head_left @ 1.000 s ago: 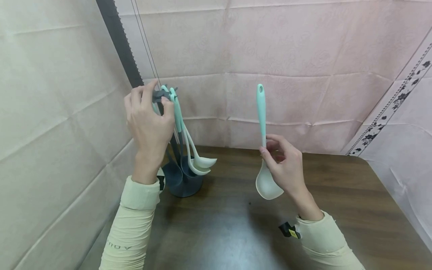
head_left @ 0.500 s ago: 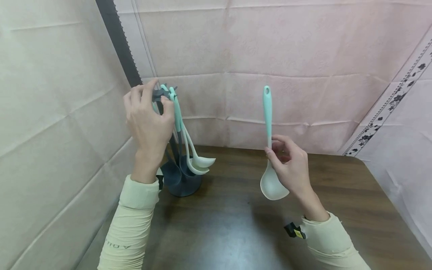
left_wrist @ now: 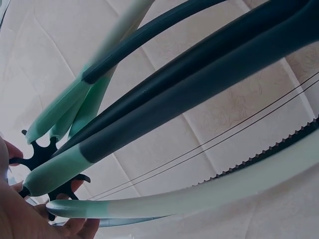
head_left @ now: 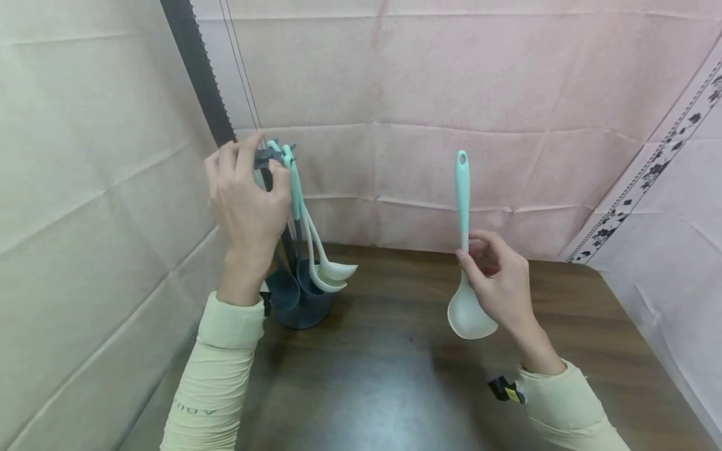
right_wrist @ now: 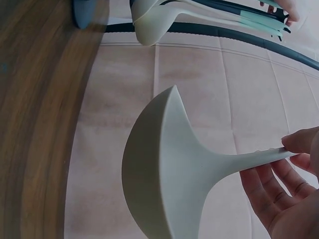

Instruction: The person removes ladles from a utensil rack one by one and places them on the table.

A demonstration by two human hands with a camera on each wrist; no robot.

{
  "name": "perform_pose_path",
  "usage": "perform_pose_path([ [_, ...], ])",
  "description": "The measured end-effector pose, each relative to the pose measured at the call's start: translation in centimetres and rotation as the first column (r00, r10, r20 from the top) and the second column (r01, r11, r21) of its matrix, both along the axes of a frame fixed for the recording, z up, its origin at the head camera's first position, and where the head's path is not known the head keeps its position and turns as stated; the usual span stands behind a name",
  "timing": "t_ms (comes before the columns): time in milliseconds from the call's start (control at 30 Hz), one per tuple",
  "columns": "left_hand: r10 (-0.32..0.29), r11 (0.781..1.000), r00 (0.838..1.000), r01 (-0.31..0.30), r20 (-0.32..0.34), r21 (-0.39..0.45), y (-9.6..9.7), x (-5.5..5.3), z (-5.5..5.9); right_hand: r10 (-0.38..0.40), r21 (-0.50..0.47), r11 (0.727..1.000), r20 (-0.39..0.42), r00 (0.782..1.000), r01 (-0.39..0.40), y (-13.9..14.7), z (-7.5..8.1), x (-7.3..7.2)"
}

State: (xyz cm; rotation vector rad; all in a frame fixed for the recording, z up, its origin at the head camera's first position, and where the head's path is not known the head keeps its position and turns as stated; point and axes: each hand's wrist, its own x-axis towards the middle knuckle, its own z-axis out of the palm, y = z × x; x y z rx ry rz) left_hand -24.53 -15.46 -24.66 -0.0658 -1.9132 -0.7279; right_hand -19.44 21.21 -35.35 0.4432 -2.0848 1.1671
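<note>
In the head view my right hand [head_left: 499, 282] pinches a ladle [head_left: 462, 188] by its pale stem. The mint handle points up and the white bowl hangs down. The right wrist view has the ladle's bowl [right_wrist: 184, 169] close up, with thumb and fingers on the stem. My left hand [head_left: 248, 200] holds the hooked top [left_wrist: 40, 157] of a dark utensil stand [head_left: 307, 313], fingers curled about its hooks. Several mint-handled utensils hang there, among them two white ladles [head_left: 338, 270] and a dark-headed utensil [head_left: 284, 291]. Part of the stand's top is hidden behind this hand.
The stand is on a brown wooden table [head_left: 383, 388], near its left side. Pale creased cloth [head_left: 440, 75] hangs behind the table and along both sides. A dark serrated strip [head_left: 200, 69] runs down the back left corner.
My right hand has moved right and slightly down, taking the ladle with it, still upright. The left hand keeps its hold on the stand's top.
</note>
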Motion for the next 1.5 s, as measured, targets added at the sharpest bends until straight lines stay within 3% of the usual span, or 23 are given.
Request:
perform_pose_path([
  [567, -0.01, 1.0, 0.997, 0.008, -0.072, -0.017, -0.5, -0.1, -0.1, -0.046, -0.024, 0.999, 0.049, 0.998, 0.048, 1.9, -1.1, 0.6],
  [1500, -0.018, 0.999, 0.997, 0.016, -0.07, -0.031, -0.4, 0.0, 0.1, -0.167, 0.035, 0.986, 0.06, 0.984, 0.165, 5.7, -1.5, 1.9],
])
